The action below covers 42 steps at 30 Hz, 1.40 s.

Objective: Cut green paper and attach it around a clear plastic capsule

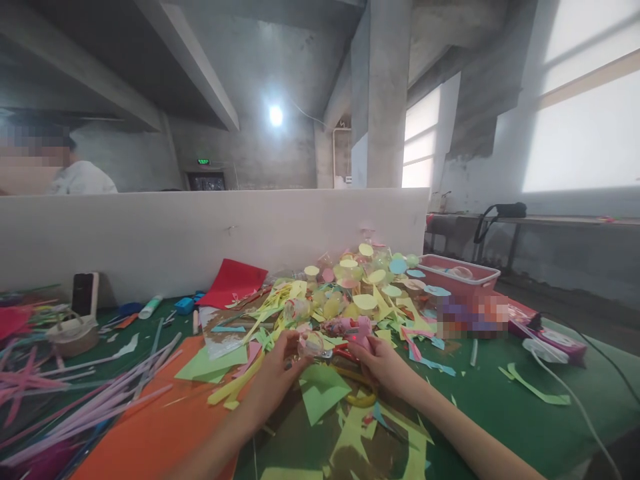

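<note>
My left hand (283, 360) is closed around a small clear plastic cup (311, 345) with a yellowish round inside it. My right hand (375, 360) grips a pink glue gun (353, 327), its nozzle end pointing left, just behind the cup. Beneath both hands lie paper scraps, among them a light green sheet (324, 390). Right behind them rises a heap of clear plastic cups with pale yellow, green and blue paper discs (366, 303) on and among them.
At left are pink and lilac straws (115, 407), a tape roll (73, 337) and a phone (85, 293). A red sheet (233, 283) lies by the white partition (200, 233). A pink basket (463, 277) stands at right, with a white cable (570, 393) nearby. A person sits beyond the partition.
</note>
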Available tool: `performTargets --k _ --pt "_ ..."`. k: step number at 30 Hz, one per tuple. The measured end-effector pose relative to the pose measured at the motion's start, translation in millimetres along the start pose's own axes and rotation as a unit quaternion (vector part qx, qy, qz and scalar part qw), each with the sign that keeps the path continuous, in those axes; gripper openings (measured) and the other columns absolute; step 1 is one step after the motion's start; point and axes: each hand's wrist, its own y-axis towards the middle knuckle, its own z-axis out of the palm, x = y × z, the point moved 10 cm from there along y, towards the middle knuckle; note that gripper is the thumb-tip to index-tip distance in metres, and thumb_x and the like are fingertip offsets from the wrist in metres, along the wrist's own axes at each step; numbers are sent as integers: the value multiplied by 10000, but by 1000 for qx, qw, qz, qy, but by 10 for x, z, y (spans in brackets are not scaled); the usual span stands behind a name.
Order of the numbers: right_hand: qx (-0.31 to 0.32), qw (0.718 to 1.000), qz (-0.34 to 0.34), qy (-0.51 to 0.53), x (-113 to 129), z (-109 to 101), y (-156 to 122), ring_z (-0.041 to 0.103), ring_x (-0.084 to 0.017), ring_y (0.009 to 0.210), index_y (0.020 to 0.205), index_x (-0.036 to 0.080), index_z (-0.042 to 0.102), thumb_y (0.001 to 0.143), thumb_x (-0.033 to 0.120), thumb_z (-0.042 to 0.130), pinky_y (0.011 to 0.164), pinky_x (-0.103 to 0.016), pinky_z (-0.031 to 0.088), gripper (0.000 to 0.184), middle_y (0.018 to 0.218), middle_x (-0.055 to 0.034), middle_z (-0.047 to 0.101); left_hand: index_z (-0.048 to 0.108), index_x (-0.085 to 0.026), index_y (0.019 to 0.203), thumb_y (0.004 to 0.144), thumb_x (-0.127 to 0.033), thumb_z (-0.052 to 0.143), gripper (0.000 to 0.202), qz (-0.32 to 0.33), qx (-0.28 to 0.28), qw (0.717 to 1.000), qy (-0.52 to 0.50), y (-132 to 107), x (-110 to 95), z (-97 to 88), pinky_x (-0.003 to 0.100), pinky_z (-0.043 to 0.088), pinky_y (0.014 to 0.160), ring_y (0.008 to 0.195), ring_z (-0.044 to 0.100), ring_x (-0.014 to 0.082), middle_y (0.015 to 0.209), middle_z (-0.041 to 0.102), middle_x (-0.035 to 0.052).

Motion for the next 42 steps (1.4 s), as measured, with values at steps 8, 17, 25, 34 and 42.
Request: performTargets --k 8,17,25,34,42 --pt "4 1000 2 11 -52 1 46 336 -68 358 724 220 442 799 651 574 357 -210 218 457 405 91 435 497 -239 1093 847 -412 590 315 -2 7 1000 -11 -7 -16 14 402 458 979 1131 614 251 1199 657 76" --pt "1 1000 8 -12 -41 -15 24 341 -73 365 726 223 437 811 651 560 366 -217 220 453 409 86 439 502 -238 1072 846 -421 586 303 5 5 1000 -8 -2 -49 14 377 469 952 1101 627 243 1158 676 62" --pt "1 1000 9 -19 -37 -15 36 342 -73 365 722 226 427 786 682 559 369 -221 219 479 413 88 427 505 -240 1077 845 -403 592 297 10 0 1000 -8 3 -10 9 369 464 959 1109 624 239 1171 670 65" --pt "2 1000 15 -22 -32 -2 27 360 -79 364 714 232 412 775 689 554 361 -213 244 483 411 88 429 521 -234 1067 827 -434 599 323 2 -20 1000 -1 0 -22 -44 366 471 950 1101 630 246 1149 682 69" --pt "1 1000 11 -25 -33 -20 41 378 -82 352 739 230 424 822 630 535 363 -206 275 423 402 87 451 487 -224 1048 817 -416 603 322 -21 -61 996 -58 37 65 -130 379 485 963 1096 647 237 1183 678 101"
